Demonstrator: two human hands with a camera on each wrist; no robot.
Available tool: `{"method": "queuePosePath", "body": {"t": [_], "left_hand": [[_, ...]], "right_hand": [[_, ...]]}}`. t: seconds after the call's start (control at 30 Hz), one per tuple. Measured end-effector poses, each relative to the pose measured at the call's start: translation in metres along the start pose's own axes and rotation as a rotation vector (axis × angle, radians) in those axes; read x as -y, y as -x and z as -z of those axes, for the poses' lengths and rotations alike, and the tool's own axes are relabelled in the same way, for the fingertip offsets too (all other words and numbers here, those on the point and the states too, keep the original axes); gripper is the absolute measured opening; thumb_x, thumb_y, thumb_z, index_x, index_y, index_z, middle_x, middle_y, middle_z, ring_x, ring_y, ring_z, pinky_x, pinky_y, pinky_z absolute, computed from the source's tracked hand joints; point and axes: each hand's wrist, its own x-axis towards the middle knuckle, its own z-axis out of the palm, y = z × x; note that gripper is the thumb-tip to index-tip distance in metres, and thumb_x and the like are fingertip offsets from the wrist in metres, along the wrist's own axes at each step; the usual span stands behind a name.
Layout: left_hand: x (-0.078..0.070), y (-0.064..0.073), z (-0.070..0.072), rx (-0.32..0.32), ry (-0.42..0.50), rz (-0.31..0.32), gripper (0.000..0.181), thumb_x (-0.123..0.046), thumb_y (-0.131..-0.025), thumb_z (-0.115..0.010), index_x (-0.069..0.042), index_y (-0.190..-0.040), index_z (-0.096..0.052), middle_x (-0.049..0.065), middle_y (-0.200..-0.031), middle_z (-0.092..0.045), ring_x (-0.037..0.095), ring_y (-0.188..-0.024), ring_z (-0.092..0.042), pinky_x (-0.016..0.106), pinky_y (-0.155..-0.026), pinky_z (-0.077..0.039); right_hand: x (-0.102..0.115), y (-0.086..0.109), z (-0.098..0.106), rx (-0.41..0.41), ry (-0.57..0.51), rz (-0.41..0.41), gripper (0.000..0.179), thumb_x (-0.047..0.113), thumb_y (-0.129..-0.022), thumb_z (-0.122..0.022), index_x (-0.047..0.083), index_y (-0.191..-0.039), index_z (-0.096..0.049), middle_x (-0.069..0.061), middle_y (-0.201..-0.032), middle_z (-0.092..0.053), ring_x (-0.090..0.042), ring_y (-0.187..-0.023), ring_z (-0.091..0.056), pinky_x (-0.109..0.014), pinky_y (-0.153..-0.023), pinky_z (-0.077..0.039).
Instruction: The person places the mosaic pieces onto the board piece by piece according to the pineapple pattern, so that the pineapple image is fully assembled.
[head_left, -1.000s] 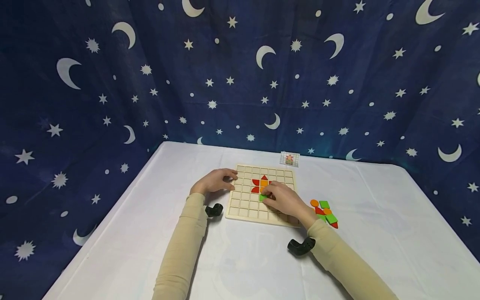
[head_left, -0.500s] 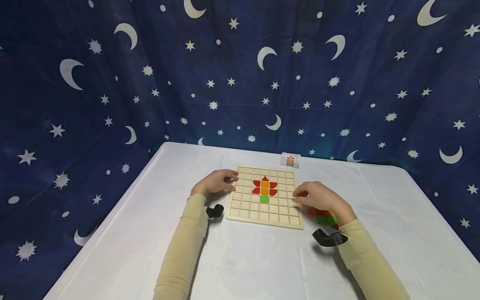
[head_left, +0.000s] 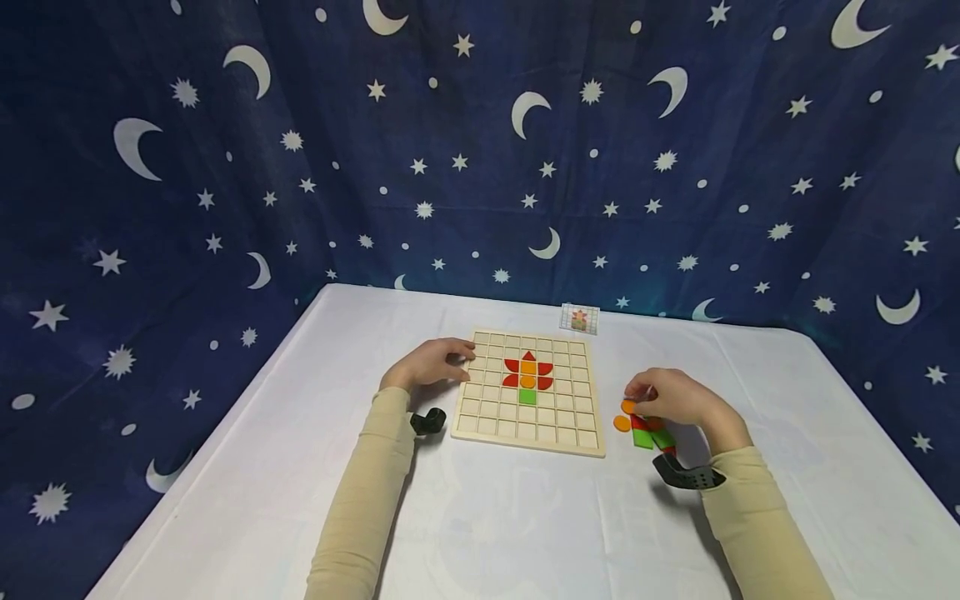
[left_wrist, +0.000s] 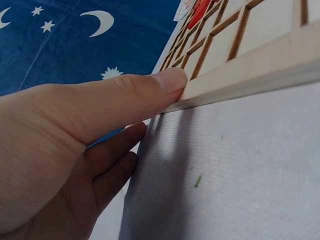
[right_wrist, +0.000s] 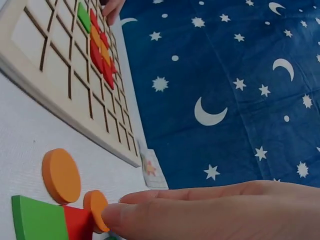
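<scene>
Shifted since half a second earlier is the right hand [head_left: 675,395]: it leaves the board's right edge and is now over the loose pieces. Its thumb tip touches an upper orange disc [right_wrist: 95,210]; whether the fingers pinch it I cannot tell. A second orange disc [head_left: 622,423] lies flat just beyond the thumb, toward the board. On the near side of those fingers sit a red piece [head_left: 637,422] and a green piece [head_left: 642,439], touching, with others partly hidden under the hand.

Well to the left of the right fingers lies the wooden board [head_left: 507,429]. The left hand [head_left: 429,363] stays at its left edge, thumb straight on the rim, remaining fingers relaxed and holding nothing. Between the two hands, in the board's cells, red petals [head_left: 545,368] flank an orange square [head_left: 528,367], and a green square [head_left: 527,397] lies nearer the person. Beyond both hands' fingers rests a small card [head_left: 580,318].
</scene>
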Motion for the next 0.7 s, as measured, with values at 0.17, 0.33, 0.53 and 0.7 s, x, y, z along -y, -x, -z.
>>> {"method": "queuePosePath", "body": {"t": [0.17,0.33,0.53,0.7], "left_hand": [[0.001,0.001,-0.001,0.000,-0.002,-0.007,0.042,-0.020,-0.086,-0.076,-0.010,-0.125,-0.066,0.002,-0.148,-0.048,0.024,-0.141,-0.036,0.040,-0.116,-0.029],[0.001,0.002,0.001,-0.001,-0.006,-0.022,0.042,-0.020,-0.086,-0.076,-0.010,-0.125,-0.066,0.002,-0.148,-0.048,0.024,-0.140,-0.037,0.040,-0.116,-0.029],[0.001,0.002,0.001,-0.002,-0.007,-0.020,0.041,-0.021,-0.086,-0.076,-0.010,-0.124,-0.067,0.002,-0.148,-0.048,0.024,-0.140,-0.037,0.041,-0.116,-0.029],[0.000,0.001,0.001,0.000,-0.001,-0.005,0.041,-0.020,-0.085,-0.077,-0.010,-0.124,-0.067,0.002,-0.148,-0.047,0.024,-0.141,-0.036,0.041,-0.116,-0.029]], "right_hand": [[0.001,-0.002,-0.004,0.025,0.005,-0.021,0.017,0.008,-0.087,-0.071,0.004,-0.103,-0.070,-0.004,-0.096,-0.068,-0.019,-0.083,-0.057,-0.044,-0.081,-0.055],[0.004,-0.007,-0.008,0.008,0.027,-0.008,0.014,0.009,-0.088,-0.070,0.005,-0.101,-0.069,-0.004,-0.096,-0.068,-0.019,-0.083,-0.057,-0.044,-0.083,-0.054],[0.006,-0.013,-0.014,-0.026,0.027,-0.010,0.021,0.011,-0.087,-0.071,0.003,-0.106,-0.068,-0.004,-0.095,-0.066,-0.019,-0.084,-0.057,-0.044,-0.085,-0.055],[0.004,-0.016,-0.017,-0.039,0.037,-0.004,0.020,0.010,-0.087,-0.072,0.005,-0.106,-0.068,-0.003,-0.095,-0.065,-0.019,-0.084,-0.056,-0.043,-0.084,-0.055]]}}
